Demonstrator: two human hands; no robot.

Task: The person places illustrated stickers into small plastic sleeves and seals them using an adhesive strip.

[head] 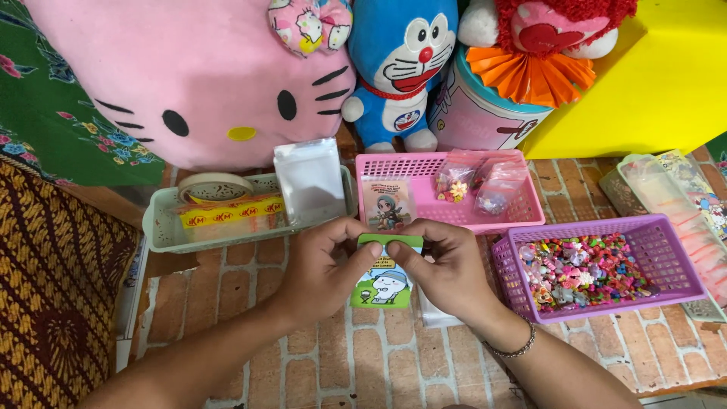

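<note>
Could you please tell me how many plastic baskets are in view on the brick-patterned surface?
3: a pale green basket at left, a pink basket behind the hands, and a purple basket at right holding coloured beads. Others may lie outside the frame.

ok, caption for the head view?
Both hands, left and right, hold a small green card between baskets.

glossy paper card (385,282), perforated plastic baskets (666,250) (plush toys (189,76) behind)

Both hands, left hand (324,265) and right hand (448,265), pinch a small green cartoon card (385,282) over the brick-patterned surface (303,356). A purple plastic basket of colourful beads (685,261) sits just right; a pink mesh basket (530,198) lies beyond.
</note>
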